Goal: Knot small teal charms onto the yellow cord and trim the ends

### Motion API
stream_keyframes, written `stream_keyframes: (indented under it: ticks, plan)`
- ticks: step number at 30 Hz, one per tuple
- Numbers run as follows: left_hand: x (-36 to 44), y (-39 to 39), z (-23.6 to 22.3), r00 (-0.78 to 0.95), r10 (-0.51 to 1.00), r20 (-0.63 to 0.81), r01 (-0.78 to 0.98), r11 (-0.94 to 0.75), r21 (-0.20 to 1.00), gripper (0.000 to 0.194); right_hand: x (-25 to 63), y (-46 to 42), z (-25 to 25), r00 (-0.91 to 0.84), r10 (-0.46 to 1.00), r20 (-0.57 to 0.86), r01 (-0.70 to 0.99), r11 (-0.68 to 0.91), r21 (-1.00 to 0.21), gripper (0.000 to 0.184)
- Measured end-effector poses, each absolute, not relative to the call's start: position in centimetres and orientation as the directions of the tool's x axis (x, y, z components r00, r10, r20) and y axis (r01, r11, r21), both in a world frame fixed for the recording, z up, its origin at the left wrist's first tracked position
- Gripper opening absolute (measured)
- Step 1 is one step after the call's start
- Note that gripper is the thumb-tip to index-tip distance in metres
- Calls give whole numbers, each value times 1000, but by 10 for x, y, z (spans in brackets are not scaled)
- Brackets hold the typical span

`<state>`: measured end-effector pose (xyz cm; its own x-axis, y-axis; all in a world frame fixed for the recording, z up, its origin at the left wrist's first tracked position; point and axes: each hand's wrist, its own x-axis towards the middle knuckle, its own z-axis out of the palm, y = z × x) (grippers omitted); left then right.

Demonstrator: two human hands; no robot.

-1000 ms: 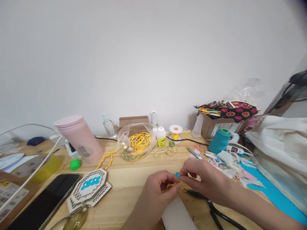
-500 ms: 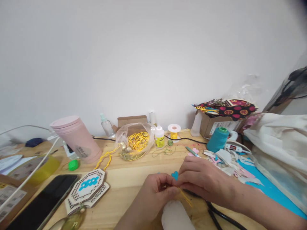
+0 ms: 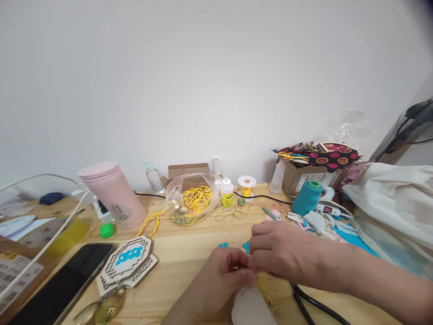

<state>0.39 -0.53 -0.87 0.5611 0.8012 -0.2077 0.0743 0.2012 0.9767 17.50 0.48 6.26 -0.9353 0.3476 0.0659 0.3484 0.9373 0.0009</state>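
Note:
Near the front of the wooden table, my left hand [image 3: 230, 277] and my right hand [image 3: 279, 248] meet with fingertips pinched together. Yellow cord [image 3: 265, 289] comes out from between them, its loose ends pointing down to the right. Fingers hide whatever else they hold. Just behind the hands lie two small blue flower cut-outs, one [image 3: 223, 245] by my left hand and another [image 3: 246, 247] partly covered by my right. Below the fingers is a rounded whitish object [image 3: 252, 309], cut off by the frame's edge.
Left: pink tumbler [image 3: 115, 194], phone [image 3: 64, 282], hexagonal wooden ornament [image 3: 126, 257] with blue flowers. Behind: bag of yellow cord [image 3: 196, 198], glue bottle [image 3: 226, 194], yellow thread spool [image 3: 246, 186]. Right: teal thread cone [image 3: 307, 197], paper scraps [image 3: 318, 222], cardboard box [image 3: 304, 178], black cable [image 3: 318, 307].
The view has shifted slightly, so table things sit a little further right. My right hand has moved slightly left, covering part of a blue flower. Both hands stay pinched together on the cord.

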Motion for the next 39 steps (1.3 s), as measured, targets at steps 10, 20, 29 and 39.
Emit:
stream_keyframes:
  ticks: [10, 20, 29, 39]
  plan:
    - [6, -6, -7, 589, 789, -175, -5, 220, 975, 10, 172, -4, 66, -899, 438, -11, 438, 899, -13, 12]
    - [6, -7, -1, 582, 802, -133, -24, 180, 983, 13, 179, -5, 63, -797, 602, 54, 554, 764, -331, 11]
    - [4, -6, 0, 575, 805, -148, 6, 177, 984, 7, 179, -3, 69, -815, 577, 49, 525, 772, -359, 9]
    - [2, -4, -6, 524, 842, -126, -43, 174, 984, 11, 184, -7, 42, -689, 659, 303, 517, 739, -432, 11]
